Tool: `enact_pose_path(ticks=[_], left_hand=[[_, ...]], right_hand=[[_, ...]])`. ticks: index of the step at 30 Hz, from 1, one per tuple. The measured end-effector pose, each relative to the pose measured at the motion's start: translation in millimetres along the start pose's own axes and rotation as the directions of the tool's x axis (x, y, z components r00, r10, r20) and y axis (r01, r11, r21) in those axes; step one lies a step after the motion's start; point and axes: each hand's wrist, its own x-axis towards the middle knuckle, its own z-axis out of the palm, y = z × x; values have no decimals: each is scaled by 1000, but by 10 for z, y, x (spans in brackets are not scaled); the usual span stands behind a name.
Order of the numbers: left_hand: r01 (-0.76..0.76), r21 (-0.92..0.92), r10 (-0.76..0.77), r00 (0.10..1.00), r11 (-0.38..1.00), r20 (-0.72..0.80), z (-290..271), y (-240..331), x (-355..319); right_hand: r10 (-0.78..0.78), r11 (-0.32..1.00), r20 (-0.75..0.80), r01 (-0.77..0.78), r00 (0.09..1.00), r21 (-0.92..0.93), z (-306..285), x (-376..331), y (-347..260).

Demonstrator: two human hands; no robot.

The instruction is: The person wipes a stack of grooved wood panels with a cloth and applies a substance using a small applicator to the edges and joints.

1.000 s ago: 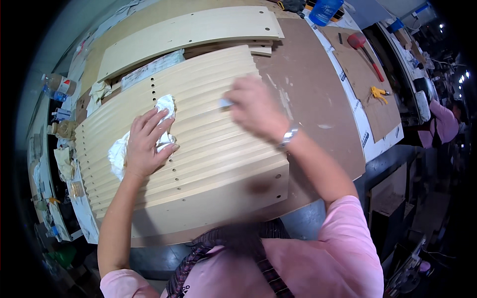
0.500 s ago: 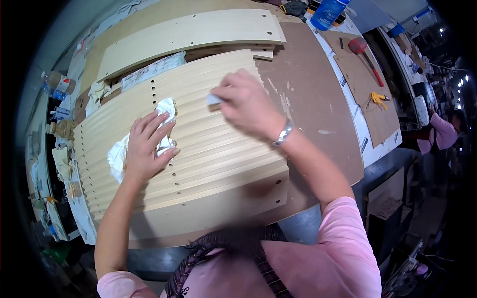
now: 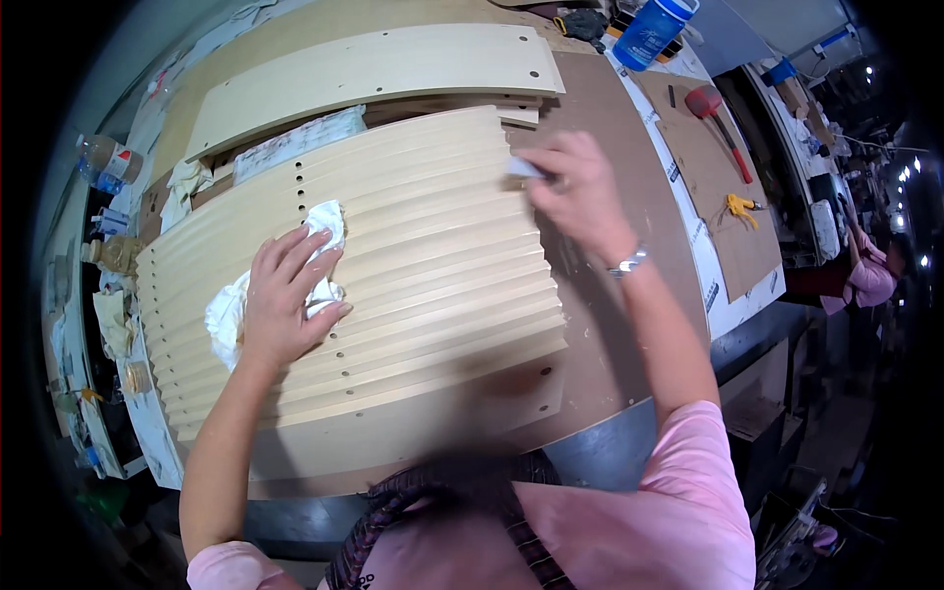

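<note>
Wooden slats point(image 3: 413, 265) under left hand point(image 3: 285, 300) pressing white rag point(image 3: 231, 310)

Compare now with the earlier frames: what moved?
The right hand, pinching a small white piece, slid right across the stack of curved wooden slats to its right edge. The left hand stayed pressed on the white rag; the slats did not shift.

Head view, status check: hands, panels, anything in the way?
Left hand flat on white rag atop stacked wooden panels. Right hand pinches small pale piece at stack's far right edge. Nothing blocking either hand.
</note>
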Motion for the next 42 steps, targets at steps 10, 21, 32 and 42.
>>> enact_pose_path(ticks=[10, 21, 32, 42], left_hand=[[25, -8, -25, 1000, 1000, -1, -45, -7, -20], [17, -19, -17, 1000, 1000, -14, -22, -22, -27], [7, -19, -8, 1000, 1000, -24, -22, -20, -6], [32, -23, -33, 999, 999, -24, -3, -10, -8]], right_hand=[[221, 965, 107, -201, 969, -168, -141, 71, 206], [188, 974, 78, -175, 979, -147, -132, 9, 192], [158, 976, 113, -173, 981, 131, 326, 208, 160], [16, 1000, -48, -15, 999, 5, 754, 646, -288]])
